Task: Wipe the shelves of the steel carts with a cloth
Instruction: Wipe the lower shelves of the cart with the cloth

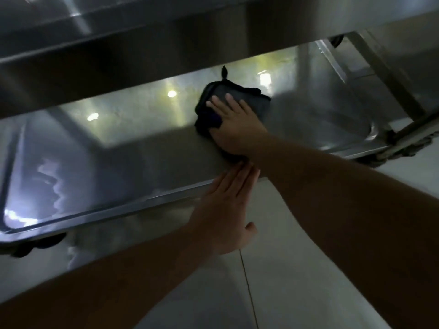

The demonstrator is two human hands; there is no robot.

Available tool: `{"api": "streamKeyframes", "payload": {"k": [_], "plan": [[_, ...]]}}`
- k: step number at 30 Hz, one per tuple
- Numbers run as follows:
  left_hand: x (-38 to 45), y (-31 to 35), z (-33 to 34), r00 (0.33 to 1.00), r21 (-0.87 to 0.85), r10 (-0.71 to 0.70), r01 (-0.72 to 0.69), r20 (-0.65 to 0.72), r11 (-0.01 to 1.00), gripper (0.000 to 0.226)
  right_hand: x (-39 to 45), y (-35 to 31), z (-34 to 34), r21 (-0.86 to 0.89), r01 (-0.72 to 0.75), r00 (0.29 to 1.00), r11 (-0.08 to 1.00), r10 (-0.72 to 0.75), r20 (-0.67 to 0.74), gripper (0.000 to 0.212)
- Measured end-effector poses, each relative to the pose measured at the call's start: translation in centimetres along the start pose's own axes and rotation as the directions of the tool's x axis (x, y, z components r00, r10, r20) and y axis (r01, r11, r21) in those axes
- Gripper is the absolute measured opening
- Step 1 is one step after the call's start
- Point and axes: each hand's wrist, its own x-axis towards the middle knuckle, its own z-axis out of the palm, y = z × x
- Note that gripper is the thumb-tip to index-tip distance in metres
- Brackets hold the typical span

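Note:
A dark folded cloth (251,100) lies on the lower shelf (118,148) of a steel cart, right of the shelf's middle. My right hand (234,125) lies flat on top of the cloth, fingers spread, pressing it against the steel. My left hand (228,205) rests flat and open against the shelf's front rim (95,216), fingers together, fingertips reaching onto the shelf just below the cloth. It holds nothing. The shiny shelf reflects ceiling lights.
The cart's upper shelf (142,55) overhangs the top of the view, leaving a low gap over the lower shelf. A steel leg and frame (384,74) stand at the right. A dark caster (35,245) sits under the left front corner. Pale tiled floor (297,269) lies below.

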Motion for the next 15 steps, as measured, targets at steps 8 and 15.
{"api": "streamKeyframes", "payload": {"k": [8,15], "plan": [[-7.3,-8.1,-2.0,0.999,0.012,-0.031,0.031,0.023,0.999,0.111,-2.1,6.5,-1.6,0.174,-0.474,0.844,0.863,0.502,-0.187,0.086],[-16.5,-14.8,-1.6,0.981,0.110,-0.195,0.193,0.007,0.975,0.119,0.8,-1.5,0.7,0.157,-0.519,0.823,0.840,0.541,-0.173,0.078]]}}
